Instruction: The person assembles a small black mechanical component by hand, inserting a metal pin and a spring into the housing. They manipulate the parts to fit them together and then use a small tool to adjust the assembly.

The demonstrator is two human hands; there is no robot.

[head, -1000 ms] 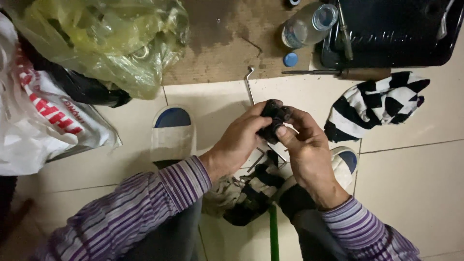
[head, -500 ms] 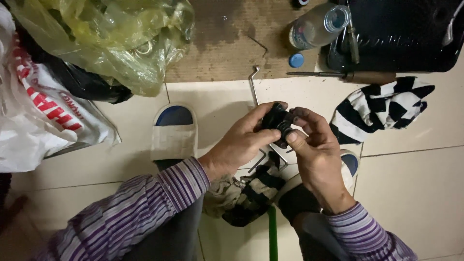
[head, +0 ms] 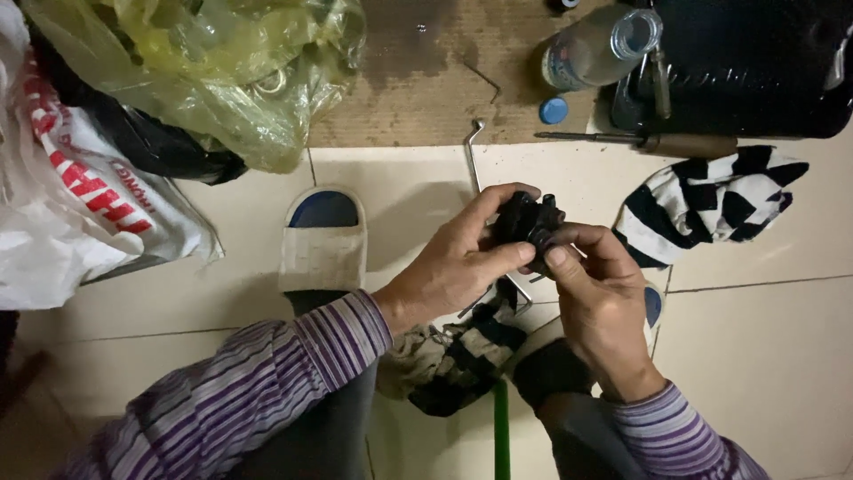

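Note:
Both hands meet over the tiled floor around a small black mechanical part [head: 526,220]. My left hand [head: 458,262] grips it from the left with thumb and fingers wrapped about it. My right hand [head: 597,298] holds its right side, thumb pressed on its lower edge. Much of the part is hidden by fingers. Both sleeves are purple striped. Below the hands lies a dirty black and white rag [head: 453,356].
A slipper [head: 322,240] is on the floor at the left, a striped cloth [head: 711,204] at the right. On the cardboard sheet [head: 418,80] lie a bent metal rod [head: 473,151], a plastic bottle [head: 595,49], a blue cap [head: 553,110], a screwdriver [head: 640,140], a black tray [head: 746,62]. Plastic bags [head: 178,71] fill the upper left.
The hands keep hold of the black part and have shifted slightly right and up in view; the fingers have turned it a little.

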